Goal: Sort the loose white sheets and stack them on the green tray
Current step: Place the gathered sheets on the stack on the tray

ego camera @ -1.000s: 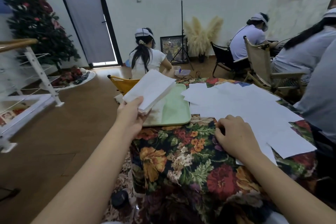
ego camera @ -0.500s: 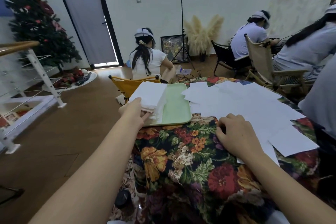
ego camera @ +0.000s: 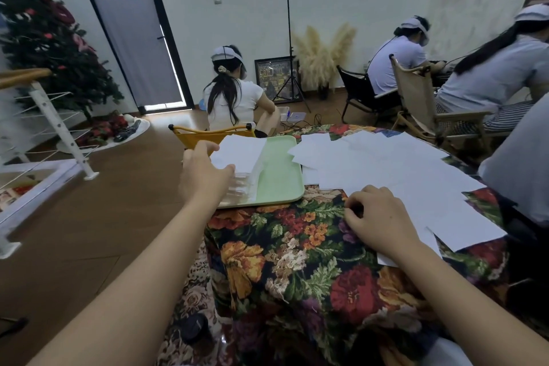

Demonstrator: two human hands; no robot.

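Many loose white sheets [ego camera: 395, 169] lie spread right of the green tray [ego camera: 279, 178], where the left hand [ego camera: 205, 175] rests spread-fingered against the stack [ego camera: 240, 154], apparently squaring it, while the right hand [ego camera: 377, 217], fingers curled, seems to pin a near sheet

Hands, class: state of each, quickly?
Left hand: open, fingers at the white paper stack.
Right hand: fingers curled; grip cannot be told.

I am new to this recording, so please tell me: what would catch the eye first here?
First, the many loose sheets spread over the right half of the floral tablecloth. Next, the green tray at the table's left edge, with a stack on it that the left hand touches. The right hand rests curled at the near edge of the loose sheets.
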